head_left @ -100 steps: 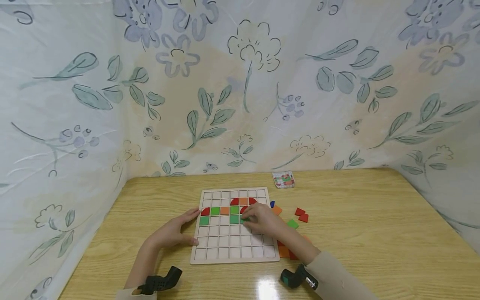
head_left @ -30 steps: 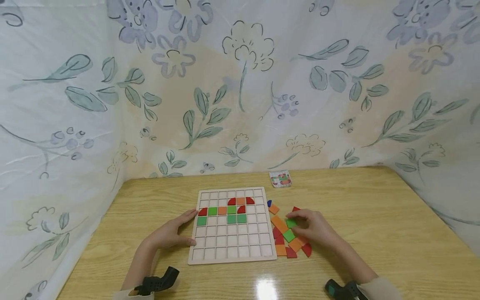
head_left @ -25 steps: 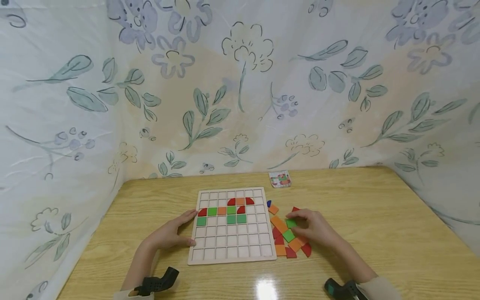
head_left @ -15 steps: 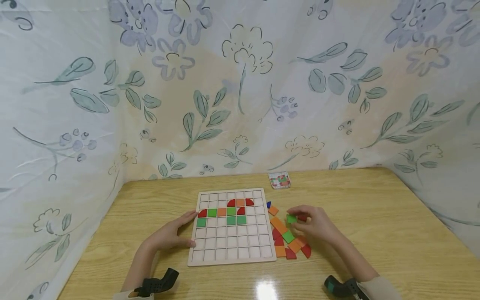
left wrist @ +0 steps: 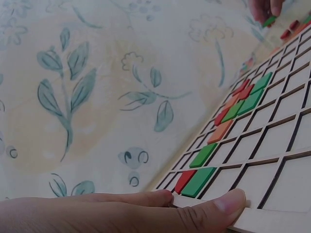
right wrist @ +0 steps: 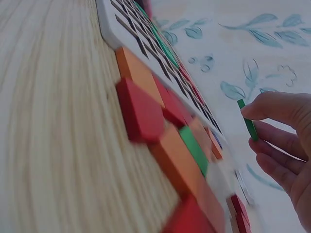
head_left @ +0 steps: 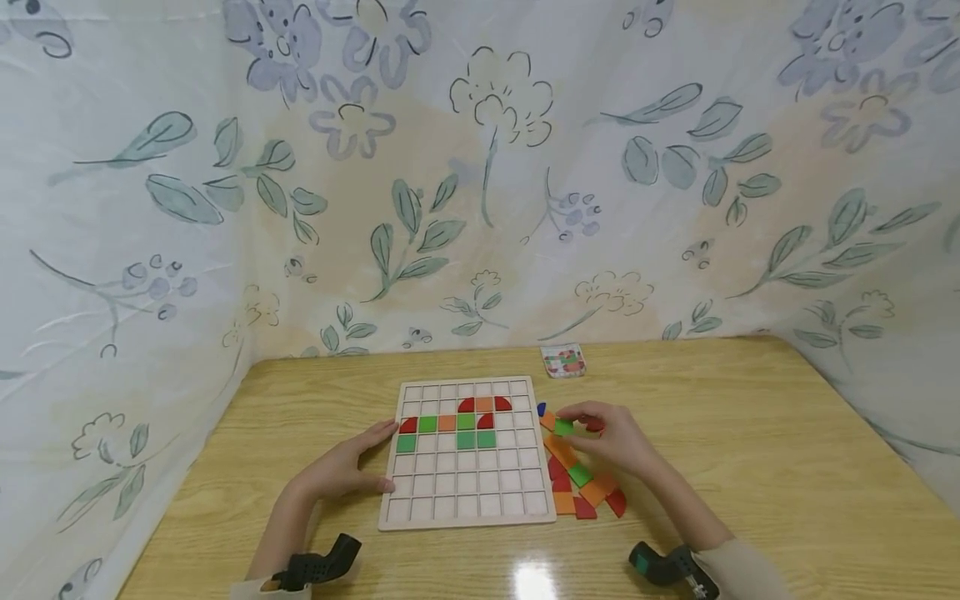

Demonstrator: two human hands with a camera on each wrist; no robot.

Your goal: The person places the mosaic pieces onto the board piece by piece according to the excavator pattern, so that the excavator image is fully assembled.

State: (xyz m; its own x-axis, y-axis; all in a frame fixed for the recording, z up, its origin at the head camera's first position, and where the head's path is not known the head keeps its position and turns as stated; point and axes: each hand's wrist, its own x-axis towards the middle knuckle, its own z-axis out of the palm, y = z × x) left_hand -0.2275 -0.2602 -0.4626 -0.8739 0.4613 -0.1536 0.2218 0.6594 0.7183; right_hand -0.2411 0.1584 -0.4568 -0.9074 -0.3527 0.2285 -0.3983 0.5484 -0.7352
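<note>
My right hand (head_left: 611, 437) pinches a green square tile (right wrist: 249, 121) between thumb and fingers, raised above the table in the right wrist view. Below and beside it lies a loose pile of tiles, among them an orange tile (right wrist: 177, 158) and a red tile (right wrist: 140, 109). My left hand (head_left: 341, 467) rests at the left edge of a wooden grid board (head_left: 468, 504), thumb and fingertips on its rim, as the left wrist view also shows. Red, orange and green tiles fill several cells in the board's upper rows, such as a green tile (left wrist: 199, 181) near the left edge.
A small pattern card (head_left: 563, 360) lies on the table (head_left: 712, 433) behind the board. A blue piece (head_left: 542, 409) sits by the board's right edge. Beyond the table hangs a floral cloth (head_left: 420, 167). Each wrist wears a black device.
My right hand has left the board for the tile pile, taken a green square tile there, lifted it and moved left towards the board. The left hand has stayed at the board's edge.
</note>
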